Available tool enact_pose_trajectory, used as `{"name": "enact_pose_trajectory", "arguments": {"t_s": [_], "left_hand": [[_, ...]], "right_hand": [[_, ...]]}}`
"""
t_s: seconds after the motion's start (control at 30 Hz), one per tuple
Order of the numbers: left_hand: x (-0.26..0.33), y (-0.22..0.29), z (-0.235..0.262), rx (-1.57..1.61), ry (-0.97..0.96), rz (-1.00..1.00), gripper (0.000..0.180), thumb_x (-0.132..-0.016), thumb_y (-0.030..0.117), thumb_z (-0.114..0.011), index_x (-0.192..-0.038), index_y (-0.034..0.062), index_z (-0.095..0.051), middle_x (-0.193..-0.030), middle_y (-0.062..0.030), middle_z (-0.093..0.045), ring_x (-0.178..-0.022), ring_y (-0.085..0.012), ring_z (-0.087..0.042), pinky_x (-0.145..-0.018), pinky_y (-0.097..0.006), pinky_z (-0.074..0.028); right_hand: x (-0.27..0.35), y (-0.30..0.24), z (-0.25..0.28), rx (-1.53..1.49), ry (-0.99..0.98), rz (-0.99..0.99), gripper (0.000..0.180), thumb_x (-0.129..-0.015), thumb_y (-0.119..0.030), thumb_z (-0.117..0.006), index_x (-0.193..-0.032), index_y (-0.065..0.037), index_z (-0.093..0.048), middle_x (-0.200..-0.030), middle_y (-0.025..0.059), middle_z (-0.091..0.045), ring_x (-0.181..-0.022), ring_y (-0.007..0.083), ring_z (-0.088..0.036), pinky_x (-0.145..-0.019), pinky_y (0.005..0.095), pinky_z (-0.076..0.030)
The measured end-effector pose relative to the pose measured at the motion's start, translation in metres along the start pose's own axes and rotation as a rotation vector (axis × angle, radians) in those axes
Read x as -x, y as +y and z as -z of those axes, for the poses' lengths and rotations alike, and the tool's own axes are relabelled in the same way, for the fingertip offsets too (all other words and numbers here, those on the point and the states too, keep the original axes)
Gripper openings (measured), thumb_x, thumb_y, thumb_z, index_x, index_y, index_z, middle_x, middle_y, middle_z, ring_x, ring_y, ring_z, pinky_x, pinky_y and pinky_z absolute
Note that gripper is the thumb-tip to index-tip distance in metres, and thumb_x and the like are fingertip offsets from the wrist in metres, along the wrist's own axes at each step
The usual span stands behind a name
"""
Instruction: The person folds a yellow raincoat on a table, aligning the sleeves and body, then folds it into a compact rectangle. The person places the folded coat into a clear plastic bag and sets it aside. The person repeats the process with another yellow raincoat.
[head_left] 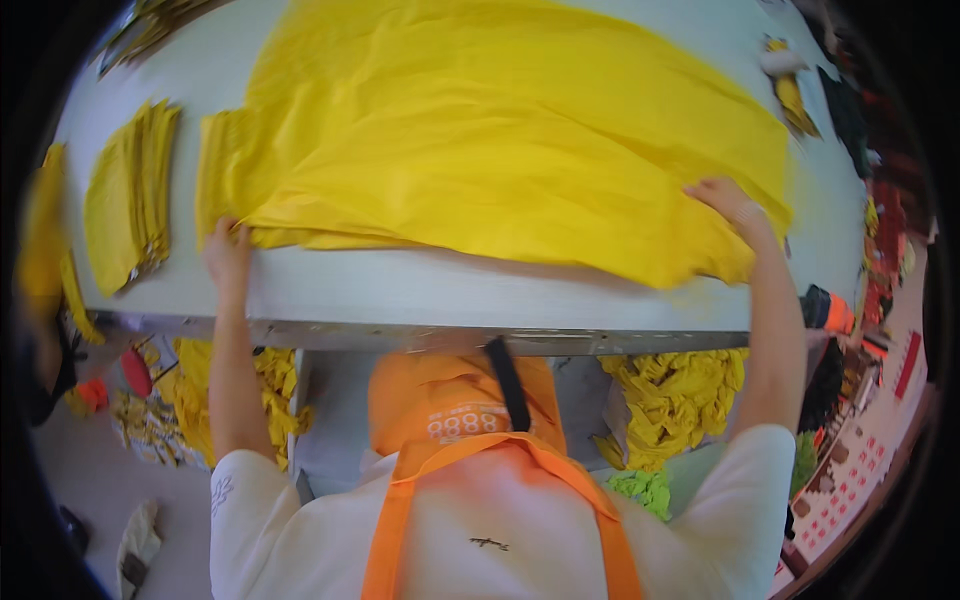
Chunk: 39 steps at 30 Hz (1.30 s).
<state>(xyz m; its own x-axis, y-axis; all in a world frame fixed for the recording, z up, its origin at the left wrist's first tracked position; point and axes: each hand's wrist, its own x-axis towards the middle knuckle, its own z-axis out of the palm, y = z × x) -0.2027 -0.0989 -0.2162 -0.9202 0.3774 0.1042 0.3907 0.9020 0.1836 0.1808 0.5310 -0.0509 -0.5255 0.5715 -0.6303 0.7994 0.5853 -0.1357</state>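
Note:
A large sheet of yellow fabric [480, 150] lies spread over the white table [400, 290], its near edge a little way in from the table's front. At its left near corner, where the cloth is layered in narrow folds, my left hand [228, 248] pinches the edge between thumb and fingers. Toward the right end my right hand [728, 202] is closed with curled fingers on the cloth, gripping it near its right side. Wrinkles run across the fabric between both hands.
Folded yellow pieces [135, 195] stand in a stack on the left, with another bundle [150, 35] at the far left. A small yellow-and-white item [785, 75] lies far right. Below the table edge are heaps of yellow cloth [680, 400] and a bright green piece [640, 488].

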Motion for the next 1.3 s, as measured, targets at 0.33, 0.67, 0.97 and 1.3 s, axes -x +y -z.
{"name": "enact_pose_trajectory", "arguments": {"t_s": [0.33, 0.67, 0.97, 1.3], "left_hand": [[0.019, 0.24, 0.058, 0.392, 0.037, -0.597, 0.05, -0.075, 0.013, -0.065, -0.124, 0.0079, -0.052, -0.126, -0.0129, -0.054, -0.122, -0.0317, -0.045, -0.104, -0.044, -0.031], [-0.003, 0.334, -0.038, -0.052, -0.107, -0.553, 0.072, -0.084, 0.06, -0.05, -0.143, 0.0241, -0.031, -0.153, -0.0018, -0.02, -0.141, -0.027, -0.015, -0.109, -0.059, -0.01], [-0.008, 0.336, -0.029, -0.072, -0.185, -0.531, 0.071, -0.083, 0.053, -0.055, -0.142, 0.0213, -0.033, -0.15, -0.0048, -0.025, -0.139, -0.0276, -0.018, -0.108, -0.058, -0.012], [-0.268, 0.266, -0.018, -0.091, 0.289, -0.12, 0.084, -0.068, 0.053, -0.072, -0.132, 0.0083, -0.04, -0.121, -0.0152, -0.054, -0.113, -0.0329, -0.051, -0.092, -0.042, -0.042]], "right_hand": [[0.05, 0.097, -0.089, -0.826, 0.66, -0.083, 0.045, -0.093, -0.044, -0.05, -0.092, 0.0, -0.059, -0.078, 0.0062, -0.058, -0.068, 0.0146, -0.047, -0.063, 0.0262, -0.04], [0.042, 0.092, -0.105, -0.583, 0.657, 0.116, 0.028, -0.089, -0.012, -0.06, -0.114, 0.0, -0.055, -0.104, 0.0183, -0.06, -0.094, 0.0281, -0.058, -0.086, 0.0345, -0.045], [-0.022, 0.043, -0.095, 0.291, 0.529, 0.522, 0.056, -0.086, -0.026, -0.056, -0.135, -0.004, -0.041, -0.142, 0.0121, -0.039, -0.133, 0.0308, -0.033, -0.112, 0.048, -0.016], [-0.221, 0.049, 0.074, 0.381, 0.752, 0.424, 0.046, -0.087, -0.007, -0.053, -0.132, -0.011, -0.045, -0.137, 0.0113, -0.044, -0.122, 0.0291, -0.043, -0.103, 0.0409, -0.034]]}}
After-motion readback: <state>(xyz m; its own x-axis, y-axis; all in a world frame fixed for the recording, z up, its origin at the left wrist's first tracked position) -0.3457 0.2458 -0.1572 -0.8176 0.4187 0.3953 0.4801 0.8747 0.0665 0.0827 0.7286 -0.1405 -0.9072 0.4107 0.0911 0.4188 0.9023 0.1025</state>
